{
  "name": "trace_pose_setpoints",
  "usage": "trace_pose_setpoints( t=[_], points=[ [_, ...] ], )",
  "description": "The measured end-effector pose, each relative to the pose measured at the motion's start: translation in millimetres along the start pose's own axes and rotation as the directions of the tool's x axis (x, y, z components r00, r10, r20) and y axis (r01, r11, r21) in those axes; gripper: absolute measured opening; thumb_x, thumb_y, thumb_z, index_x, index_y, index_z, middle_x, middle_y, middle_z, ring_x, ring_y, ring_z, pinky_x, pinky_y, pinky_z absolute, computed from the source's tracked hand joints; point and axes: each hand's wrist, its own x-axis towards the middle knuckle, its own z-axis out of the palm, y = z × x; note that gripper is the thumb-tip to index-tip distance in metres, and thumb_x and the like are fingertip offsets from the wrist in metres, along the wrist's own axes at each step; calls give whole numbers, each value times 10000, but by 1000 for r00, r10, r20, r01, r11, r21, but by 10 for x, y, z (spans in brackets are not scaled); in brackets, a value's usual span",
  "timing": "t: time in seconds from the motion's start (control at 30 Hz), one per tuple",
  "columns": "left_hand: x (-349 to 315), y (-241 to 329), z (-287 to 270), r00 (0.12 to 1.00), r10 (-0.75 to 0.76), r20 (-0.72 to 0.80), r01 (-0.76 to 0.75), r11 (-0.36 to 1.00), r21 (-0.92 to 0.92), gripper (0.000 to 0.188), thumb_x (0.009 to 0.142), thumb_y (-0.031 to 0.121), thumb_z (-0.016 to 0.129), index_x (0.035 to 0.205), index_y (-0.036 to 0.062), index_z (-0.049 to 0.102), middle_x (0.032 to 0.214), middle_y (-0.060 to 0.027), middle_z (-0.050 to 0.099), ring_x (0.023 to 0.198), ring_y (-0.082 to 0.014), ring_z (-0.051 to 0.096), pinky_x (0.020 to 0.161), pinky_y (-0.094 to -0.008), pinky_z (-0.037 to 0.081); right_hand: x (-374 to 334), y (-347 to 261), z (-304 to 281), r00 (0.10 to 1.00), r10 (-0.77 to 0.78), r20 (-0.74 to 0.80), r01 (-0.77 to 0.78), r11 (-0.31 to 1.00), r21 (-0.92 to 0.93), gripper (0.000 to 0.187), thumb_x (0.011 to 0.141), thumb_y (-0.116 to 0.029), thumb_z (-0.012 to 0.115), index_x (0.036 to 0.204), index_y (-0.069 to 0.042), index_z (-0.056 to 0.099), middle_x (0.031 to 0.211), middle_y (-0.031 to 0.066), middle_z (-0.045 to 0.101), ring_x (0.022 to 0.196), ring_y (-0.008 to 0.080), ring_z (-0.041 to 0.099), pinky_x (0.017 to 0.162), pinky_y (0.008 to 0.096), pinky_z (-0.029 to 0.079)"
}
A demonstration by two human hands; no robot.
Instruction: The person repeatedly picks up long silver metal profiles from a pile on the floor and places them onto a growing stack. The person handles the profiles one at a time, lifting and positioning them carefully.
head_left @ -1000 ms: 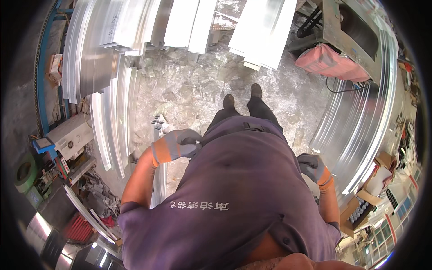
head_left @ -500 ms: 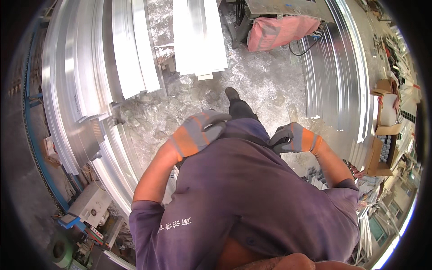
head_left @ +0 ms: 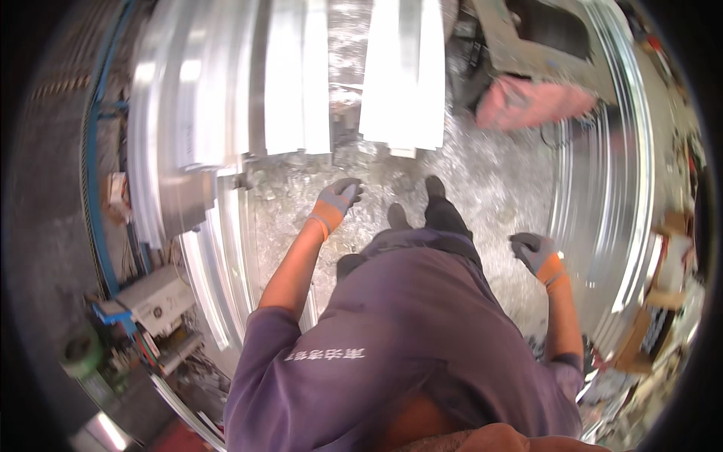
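My left hand (head_left: 339,202), in a grey and orange work glove, hangs out in front of me to the left. Its fingers are loosely bent and apart, with nothing in them. Closest to it are the near ends of long, shiny metal profiles (head_left: 297,113). On the other side, my right hand (head_left: 536,255) wears a matching glove and is held away from my body over the floor (head_left: 497,196). Its fingers curl slightly, open, and it holds nothing that I can see. More long metal profiles (head_left: 602,211) lie to its right.
A second white-silver stack of profiles (head_left: 403,83) ends ahead of my feet. Beyond stands a grey metal frame (head_left: 520,53) with a pink bag (head_left: 531,103) beneath it. A machine with a pale housing (head_left: 162,297) is at the left, cardboard boxes (head_left: 640,339) at the right.
Both hands have left the waist of my clothes and swung outward to the sides. The view has shifted, so the profiles and pink bag now appear farther right. Both shoes now show.
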Motion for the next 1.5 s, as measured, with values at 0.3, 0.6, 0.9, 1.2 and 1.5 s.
trace_pose_setpoints(
  t=[0.3,0.6,0.9,1.2,1.5],
  points=[
    [888,-638,-1203,800,-294,-524,-3,871,-492,514,971,484,628,1377,185,528,1314,-57,599,1028,-247,648,755,-417,548,-4,794,288,987,157,33,-145,960,-241,313,883,-277,733,1073,-28,744,927,159,763,833,224,744,781,337,573],
    [2195,-702,-1109,870,-377,-318,-39,590,-806,511,937,622,609,1362,353,522,1249,8,640,1137,-288,595,931,-524,506,-461,1330,341,950,310,-36,-308,913,-268,324,857,-346,726,1031,-77,774,858,137,762,776,230,739,740,358,574],
    [1847,-696,-338,994,106,12,-7,177,-984,523,939,426,705,1296,56,609,1217,-76,685,1114,-280,645,967,-449,536,431,643,305,944,329,15,-314,886,340,311,935,-247,673,1090,19,719,857,101,733,692,168,686,626,302,547],
    [2130,-1856,-980,916,-234,-327,-227,369,-901,513,976,575,570,1292,177,635,1227,-72,687,1100,-282,645,931,-472,507,1453,-1211,1021,909,-295,293,337,936,-102,343,962,-226,658,1237,-25,688,961,99,737,814,145,686,760,317,552],
    [1965,-1519,-617,934,-312,-175,-131,159,-979,427,1000,512,581,1089,107,683,1008,-52,680,867,-213,649,759,-389,567,1026,-181,861,969,91,229,-159,942,296,338,994,-267,642,1226,-25,684,993,102,737,850,171,713,775,308,579]
  ],
)
